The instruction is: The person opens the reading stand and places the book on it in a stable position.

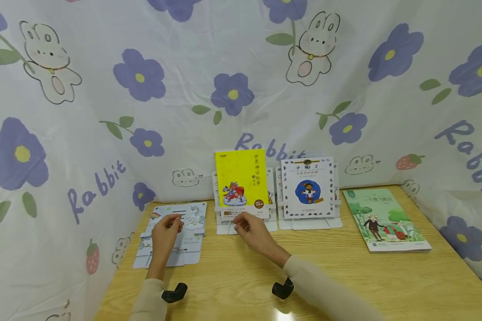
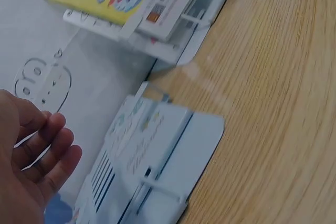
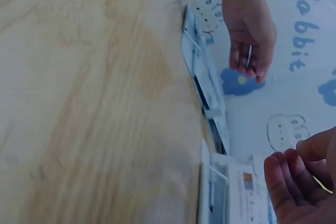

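My left hand [image 1: 165,234] hovers over a pale blue book stand [image 1: 193,243] with a unicorn and rainbow print, no book on it. Its fingers are loosely curled with nothing between them, as the left wrist view confirms. In the middle, a yellow-covered book [image 1: 241,176] leans upright on a white book stand [image 1: 225,228]. Just in front of its lower edge is my right hand [image 1: 254,232], fingers bent and thumb near the fingertips. No object shows in that hand [image 3: 302,177] in the right wrist view.
Right of the yellow book, a white-covered book [image 1: 293,203] stands on another stand [image 1: 333,223]. A green book [image 1: 389,223] lies flat at the wooden table's [image 1: 241,281] right side. Behind hangs a curtain [image 1: 184,111] with rabbits and purple flowers. Black devices [image 1: 174,293] sit by both wrists.
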`<control>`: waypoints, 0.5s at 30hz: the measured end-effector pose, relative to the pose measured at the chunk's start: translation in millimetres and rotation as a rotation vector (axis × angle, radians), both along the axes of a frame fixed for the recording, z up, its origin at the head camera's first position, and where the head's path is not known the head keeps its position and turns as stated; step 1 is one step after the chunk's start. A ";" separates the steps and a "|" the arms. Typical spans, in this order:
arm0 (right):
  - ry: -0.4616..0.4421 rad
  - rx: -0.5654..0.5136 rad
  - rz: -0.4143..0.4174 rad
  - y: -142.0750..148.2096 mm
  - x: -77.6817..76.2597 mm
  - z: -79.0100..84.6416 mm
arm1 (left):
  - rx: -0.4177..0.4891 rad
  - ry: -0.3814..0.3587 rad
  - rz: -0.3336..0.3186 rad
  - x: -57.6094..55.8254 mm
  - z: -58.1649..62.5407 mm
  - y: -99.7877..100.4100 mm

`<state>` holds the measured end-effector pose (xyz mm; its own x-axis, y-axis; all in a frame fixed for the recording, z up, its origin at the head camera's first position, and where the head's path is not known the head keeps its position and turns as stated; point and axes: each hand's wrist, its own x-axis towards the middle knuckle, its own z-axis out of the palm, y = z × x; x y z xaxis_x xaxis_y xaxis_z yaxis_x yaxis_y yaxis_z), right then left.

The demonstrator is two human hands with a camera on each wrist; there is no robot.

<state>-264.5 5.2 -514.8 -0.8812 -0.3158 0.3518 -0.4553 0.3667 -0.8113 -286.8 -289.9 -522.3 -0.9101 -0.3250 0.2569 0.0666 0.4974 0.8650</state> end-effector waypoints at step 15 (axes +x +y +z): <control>-0.119 0.072 0.119 -58.0 -0.9 -22.4 | -0.180 -0.120 0.223 3.4 -3.8 -48.5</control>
<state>-265.4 -52.8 -537.2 -0.8700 -0.4413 0.2198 -0.4014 0.3751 -0.8356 -283.5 -338.4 -526.1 -0.8490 -0.4787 0.2239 -0.1583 0.6345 0.7566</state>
